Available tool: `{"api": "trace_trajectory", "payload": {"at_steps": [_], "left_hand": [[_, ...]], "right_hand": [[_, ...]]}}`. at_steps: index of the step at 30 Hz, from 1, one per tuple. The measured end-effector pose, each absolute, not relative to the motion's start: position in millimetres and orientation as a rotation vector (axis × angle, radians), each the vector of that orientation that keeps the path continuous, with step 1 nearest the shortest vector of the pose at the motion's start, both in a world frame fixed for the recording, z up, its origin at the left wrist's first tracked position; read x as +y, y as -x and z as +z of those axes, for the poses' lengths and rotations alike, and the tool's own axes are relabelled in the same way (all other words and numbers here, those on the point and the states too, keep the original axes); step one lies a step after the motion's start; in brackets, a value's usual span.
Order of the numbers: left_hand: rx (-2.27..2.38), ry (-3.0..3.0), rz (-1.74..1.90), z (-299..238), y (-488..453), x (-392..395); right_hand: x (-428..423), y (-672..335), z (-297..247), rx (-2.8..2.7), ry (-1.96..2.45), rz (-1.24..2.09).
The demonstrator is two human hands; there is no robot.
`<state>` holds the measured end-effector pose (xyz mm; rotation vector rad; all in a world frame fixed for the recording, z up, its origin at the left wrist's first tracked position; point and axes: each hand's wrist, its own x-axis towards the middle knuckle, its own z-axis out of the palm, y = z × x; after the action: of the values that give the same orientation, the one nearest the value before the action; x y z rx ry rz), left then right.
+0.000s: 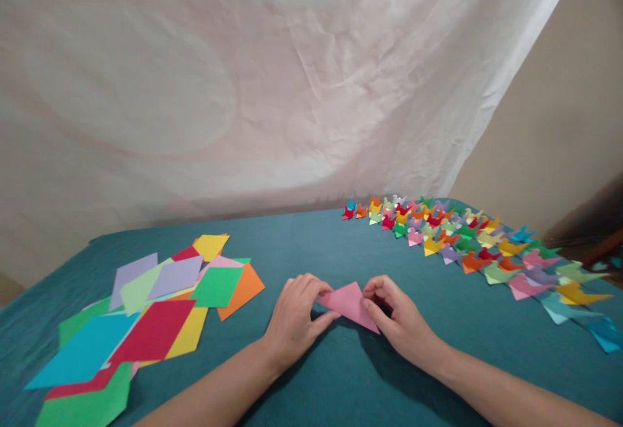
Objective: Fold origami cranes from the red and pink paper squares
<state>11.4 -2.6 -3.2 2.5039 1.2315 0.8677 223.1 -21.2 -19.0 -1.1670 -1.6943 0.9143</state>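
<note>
A folded pink origami paper (349,305), roughly triangular, is held between my two hands just above the table. My left hand (298,313) pinches its left corner between thumb and fingers. On the other side, my right hand (395,313) grips the right edge, its thumb on the near face and its fingers curled behind. The paper's underside and the fingertips behind it are hidden.
Loose square papers (150,329) in many colours lie overlapping on the left of the teal-covered table (292,245). Rows of small folded paper birds (452,232) stand along the right side. A pale cloth (272,89) hangs behind the table.
</note>
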Motion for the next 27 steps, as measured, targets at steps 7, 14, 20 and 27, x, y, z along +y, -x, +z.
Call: {"api": "trace_trajectory", "payload": {"at_steps": [7,14,20,27], "left_hand": [[1.222,-2.507,0.873,-5,-11,-1],[1.205,-2.501,0.864,-7,-11,-1],[1.193,-2.478,0.881,-5,-11,-2],[1.135,-2.564,0.818,-2,-11,-1]], "right_hand": [[-22,-223,-17,-1.694,1.163,0.926],[-23,-222,-12,-1.708,1.15,0.941],[-22,-224,-12,-1.741,1.143,0.961],[-22,-225,-9,-1.764,1.167,0.938]]}}
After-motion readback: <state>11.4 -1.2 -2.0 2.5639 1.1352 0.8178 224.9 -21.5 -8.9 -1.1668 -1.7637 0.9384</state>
